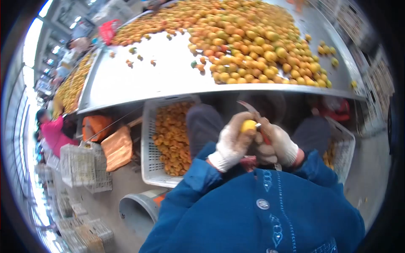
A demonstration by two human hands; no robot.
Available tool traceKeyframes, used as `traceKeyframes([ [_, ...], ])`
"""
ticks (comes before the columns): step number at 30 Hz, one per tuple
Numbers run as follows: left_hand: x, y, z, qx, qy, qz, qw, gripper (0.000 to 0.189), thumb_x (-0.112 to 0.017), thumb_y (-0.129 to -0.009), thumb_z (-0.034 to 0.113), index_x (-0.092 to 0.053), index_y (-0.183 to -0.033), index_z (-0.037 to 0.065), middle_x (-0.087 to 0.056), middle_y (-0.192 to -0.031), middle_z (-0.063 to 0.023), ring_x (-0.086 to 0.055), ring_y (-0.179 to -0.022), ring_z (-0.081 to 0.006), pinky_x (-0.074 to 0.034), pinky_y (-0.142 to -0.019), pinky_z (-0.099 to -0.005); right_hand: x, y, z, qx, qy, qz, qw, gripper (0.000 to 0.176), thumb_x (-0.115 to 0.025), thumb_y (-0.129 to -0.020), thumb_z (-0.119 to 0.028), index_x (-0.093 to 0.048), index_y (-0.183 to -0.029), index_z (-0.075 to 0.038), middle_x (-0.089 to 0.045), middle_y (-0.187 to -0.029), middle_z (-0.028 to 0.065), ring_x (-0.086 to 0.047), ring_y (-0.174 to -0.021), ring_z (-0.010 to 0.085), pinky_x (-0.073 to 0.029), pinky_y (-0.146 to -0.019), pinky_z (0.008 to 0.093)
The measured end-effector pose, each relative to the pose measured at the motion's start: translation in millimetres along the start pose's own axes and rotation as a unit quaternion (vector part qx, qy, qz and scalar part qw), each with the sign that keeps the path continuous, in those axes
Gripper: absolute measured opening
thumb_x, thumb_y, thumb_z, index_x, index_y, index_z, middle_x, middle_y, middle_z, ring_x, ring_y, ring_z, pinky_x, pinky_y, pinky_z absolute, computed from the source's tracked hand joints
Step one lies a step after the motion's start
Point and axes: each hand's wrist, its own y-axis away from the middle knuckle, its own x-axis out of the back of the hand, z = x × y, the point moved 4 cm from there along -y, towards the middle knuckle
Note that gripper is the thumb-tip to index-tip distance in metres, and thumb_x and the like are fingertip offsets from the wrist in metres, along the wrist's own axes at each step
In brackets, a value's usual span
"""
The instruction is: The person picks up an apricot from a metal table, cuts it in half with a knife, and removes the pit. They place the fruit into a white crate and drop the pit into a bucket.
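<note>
In front of my lap, my gloved left hand [231, 143] is closed around a yellow apricot [248, 126]. My right hand [280, 141], also in a white glove with brownish fingers, grips a knife [247, 106] with a slim curved blade and a reddish handle. The blade points up and away past the apricot, and both hands meet close together at the fruit. To the left of my knee, a white plastic crate [146, 164] holds many orange apricot pieces. Above my hands, whole apricots [253, 46] are heaped on a metal table [168, 80].
The table's front edge runs just beyond my knees. Another white crate [348, 147] stands at my right. On the left are a grey bucket [137, 211], an orange bag [117, 147] and stacked crates [78, 166]. A person in pink [59, 133] is farther left.
</note>
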Motion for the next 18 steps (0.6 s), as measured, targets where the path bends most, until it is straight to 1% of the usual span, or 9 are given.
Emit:
traceKeyframes([
  [2,-1.0,-4.7,2.1,-0.085,-0.023,0.040,0.995,0.032,-0.055,-0.098,0.025,-0.051,-0.121,0.004,-0.061,-0.103,-0.0102,-0.060,-0.086,-0.0188,-0.050,-0.076,-0.0313,-4.3,1.5,3.9,-0.002,-0.118,-0.123,0.985,0.055,-0.035,-0.097,-0.062,-0.053,-0.081,-0.012,-0.035,-0.046,-0.0038,-0.031,-0.033,0.0100,-0.027,-0.033,0.0244],
  [3,-0.9,-5.5,-4.8,-0.029,0.053,0.047,0.997,0.034,-0.056,-0.098,0.025,-0.049,-0.124,0.004,-0.060,-0.104,-0.0083,-0.059,-0.085,-0.0157,-0.049,-0.076,-0.0287,-1.2,2.8,6.1,0.003,-0.124,-0.109,0.986,0.055,-0.035,-0.097,-0.062,-0.053,-0.081,-0.012,-0.035,-0.046,-0.0038,-0.031,-0.033,0.0100,-0.027,-0.033,0.0244],
  [5,-0.9,-6.1,-14.3,0.093,0.263,0.068,0.958,0.042,-0.057,-0.098,0.028,-0.043,-0.132,0.007,-0.057,-0.105,-0.0050,-0.054,-0.080,-0.0090,-0.047,-0.073,-0.0235,-14.8,9.4,7.4,-0.010,-0.156,-0.297,0.942,0.056,-0.035,-0.097,-0.061,-0.056,-0.084,-0.010,-0.038,-0.046,-0.0027,-0.034,-0.032,0.0107,-0.030,-0.033,0.0236],
  [9,1.4,-10.6,-3.4,0.069,0.430,0.073,0.897,0.045,-0.059,-0.096,0.027,-0.042,-0.135,0.012,-0.056,-0.121,-0.0135,-0.061,-0.107,-0.0227,-0.051,-0.094,-0.0384,-7.1,10.5,-2.2,0.105,-0.044,-0.157,0.981,0.054,-0.037,-0.098,-0.057,-0.057,-0.088,-0.008,-0.044,-0.049,-0.0005,-0.038,-0.036,0.0086,-0.032,-0.034,0.0223],
  [11,0.0,-12.6,-0.2,0.073,0.449,0.079,0.887,0.046,-0.061,-0.095,0.026,-0.042,-0.135,0.012,-0.054,-0.124,-0.0150,-0.059,-0.111,-0.0252,-0.050,-0.097,-0.0406,4.7,13.2,-8.9,0.211,0.261,0.054,0.940,0.038,-0.045,-0.102,-0.039,-0.057,-0.094,-0.004,-0.052,-0.059,0.0020,-0.051,-0.046,0.0077,-0.040,-0.041,0.0205],
  [12,-0.9,-12.2,0.1,0.079,0.469,0.084,0.876,0.047,-0.062,-0.094,0.026,-0.042,-0.134,0.012,-0.052,-0.127,-0.0165,-0.057,-0.115,-0.0277,-0.049,-0.099,-0.0429,4.5,9.8,-3.2,0.209,0.260,0.053,0.941,0.038,-0.045,-0.102,-0.039,-0.057,-0.094,-0.004,-0.052,-0.059,0.0020,-0.051,-0.046,0.0077,-0.040,-0.041,0.0205],
  [14,-1.4,-11.0,-4.9,0.077,0.485,0.072,0.868,0.048,-0.064,-0.093,0.025,-0.042,-0.134,0.012,-0.051,-0.129,-0.0175,-0.056,-0.118,-0.0298,-0.048,-0.100,-0.0445,3.8,2.9,1.8,0.273,0.305,0.091,0.908,0.026,-0.051,-0.101,-0.026,-0.057,-0.102,-0.001,-0.057,-0.074,0.0045,-0.058,-0.066,0.0094,-0.044,-0.056,0.0208],
  [15,-2.8,-11.4,-5.9,0.074,0.502,0.059,0.859,0.048,-0.065,-0.092,0.025,-0.042,-0.133,0.013,-0.050,-0.131,-0.0186,-0.054,-0.121,-0.0319,-0.046,-0.102,-0.0462,-0.2,10.6,-4.2,0.229,0.373,0.102,0.893,0.022,-0.054,-0.099,-0.022,-0.056,-0.105,-0.001,-0.061,-0.082,0.0083,-0.060,-0.078,0.0156,-0.047,-0.067,0.0263],
  [18,-4.3,-11.0,-5.2,0.084,0.494,0.079,0.862,0.050,-0.067,-0.091,0.023,-0.041,-0.132,0.013,-0.050,-0.131,-0.0188,-0.052,-0.122,-0.0344,-0.046,-0.103,-0.0467,1.5,9.4,-3.1,0.303,0.439,0.106,0.839,0.021,-0.055,-0.098,-0.021,-0.056,-0.105,-0.001,-0.065,-0.086,0.0129,-0.062,-0.078,0.0221,-0.049,-0.070,0.0326],
])
